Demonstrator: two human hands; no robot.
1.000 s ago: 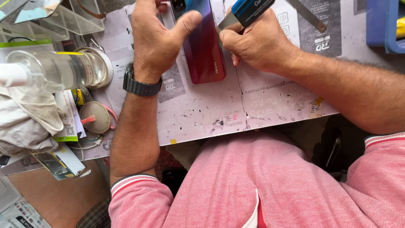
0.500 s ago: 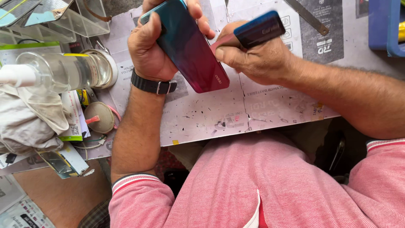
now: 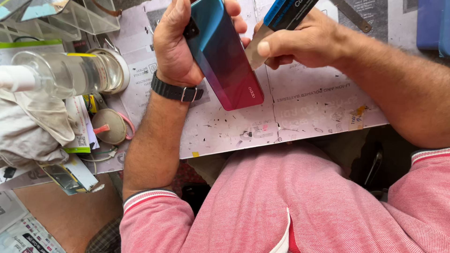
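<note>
Showing its glossy back, teal fading to red, the phone (image 3: 224, 54) stands tilted above the work mat (image 3: 300, 117), upper end toward the top edge of the view and lower corner hanging just over the mat. The left hand (image 3: 176, 44) is closed on the phone: palm and thumb lie against its left long edge beside the camera block, and fingertips (image 3: 233, 10) curl over the upper right edge, so that the phone sits across the palm with its lower half projecting free below the grip. A dark watch (image 3: 177, 92) bands the left wrist. The right hand (image 3: 300, 42) is closed on a pry tool (image 3: 276, 21) with a blue and black handle; thumb and forefinger pinch the pale flat blade near its root, and the blade meets the phone's right long edge; whether it has entered the seam cannot be told. Left of the mat lie a clear bottle (image 3: 56, 75) on its side, a white cloth (image 3: 28, 126) and a tape roll (image 3: 110, 126). Clear trays (image 3: 79, 16) stand at upper left. A red shirt (image 3: 281, 201) fills the foreground.
</note>
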